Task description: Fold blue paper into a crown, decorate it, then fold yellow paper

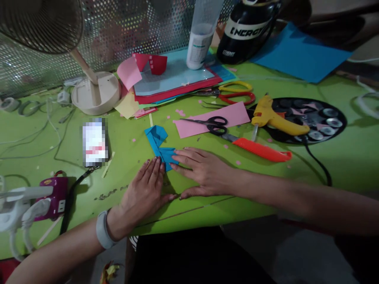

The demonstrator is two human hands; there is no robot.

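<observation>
A folded piece of blue paper (156, 138) lies on the green table in front of me, its near part partly hidden by my fingers. My left hand (148, 179) lies flat, with its fingertips pressing the paper's lower left side. From the right, my right hand (204, 169) rests with fingers stretched out, the tips touching the paper's right edge. Both thumbs point toward each other, close together. Just beyond my right hand are black-handled scissors (217, 125) on a pink paper strip (237, 114), and an orange-handled cutter (262, 150).
A yellow glue gun (278, 118) lies on a round black tray (340, 118) at right. Behind stand a fan (94, 94), stacked coloured paper (174, 81), a bottle (199, 47) and a black jug (245, 35). A phone (95, 142) and a purple power adapter (53, 197) are at left.
</observation>
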